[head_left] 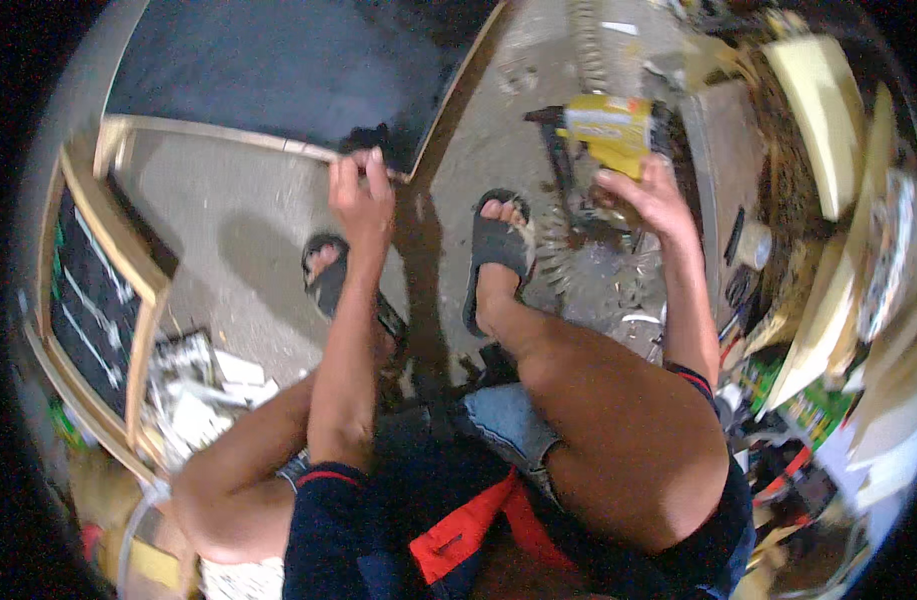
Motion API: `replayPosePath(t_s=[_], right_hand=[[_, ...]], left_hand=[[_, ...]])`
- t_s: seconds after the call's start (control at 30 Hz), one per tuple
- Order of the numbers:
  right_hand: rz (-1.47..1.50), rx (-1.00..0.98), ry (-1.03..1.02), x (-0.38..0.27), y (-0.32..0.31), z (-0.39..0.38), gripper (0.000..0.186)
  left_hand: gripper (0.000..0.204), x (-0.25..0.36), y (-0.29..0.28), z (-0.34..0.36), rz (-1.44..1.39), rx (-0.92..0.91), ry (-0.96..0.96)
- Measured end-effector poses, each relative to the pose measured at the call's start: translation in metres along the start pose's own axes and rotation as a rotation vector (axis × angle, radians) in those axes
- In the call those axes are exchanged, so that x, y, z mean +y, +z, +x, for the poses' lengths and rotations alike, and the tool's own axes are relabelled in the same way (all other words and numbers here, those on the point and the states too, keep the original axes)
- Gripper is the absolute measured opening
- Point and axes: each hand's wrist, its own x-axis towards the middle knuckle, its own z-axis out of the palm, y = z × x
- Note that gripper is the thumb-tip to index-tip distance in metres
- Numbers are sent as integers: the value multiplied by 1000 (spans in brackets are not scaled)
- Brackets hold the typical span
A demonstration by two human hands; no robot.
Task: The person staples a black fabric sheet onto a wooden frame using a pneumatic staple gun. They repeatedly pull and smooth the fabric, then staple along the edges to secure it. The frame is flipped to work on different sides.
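My left hand point(361, 195) grips the lower wooden edge point(228, 134) of a large dark panel point(288, 55) near its right corner, with thumb and fingers at the strip. My right hand point(646, 195) is wrapped round a yellow nail gun point(606, 128) with a black front end, held to the right of the panel above the floor. A coiled air hose point(588, 40) runs upward behind the gun. My sandalled feet are below the panel, one on each side of its shadow.
A smaller framed dark board point(90, 300) leans at the left, with white scraps point(193, 410) beside it. At the right are pale offcuts point(813, 125), a tape roll point(754, 245) and mixed debris. Metal pieces lie on the concrete floor point(238, 190) near my right foot.
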Motion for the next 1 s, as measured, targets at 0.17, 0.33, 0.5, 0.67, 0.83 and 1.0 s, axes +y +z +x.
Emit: replayPosePath(t_s=[0.17,0.33,0.5,0.67,0.83,1.0], right_hand=[[579,92,-151,-11,27,-4,37],[639,427,-235,-26,37,-4,53],[1151,393,-171,11,45,-12,76],[1114,479,72,42,42,11,85],[1302,432,-269,53,31,-6,74],[1294,456,-281,48,22,-12,76]], left_hand=[[53,129,44,-21,-696,-577,-485],[67,198,25,-10,-811,-807,-599],[55,233,34,-14,-881,-1070,-527],[32,253,40,-34,-763,-956,-397],[40,253,30,-37,-765,-1283,-323],[52,261,30,-38,-935,-1391,-316]])
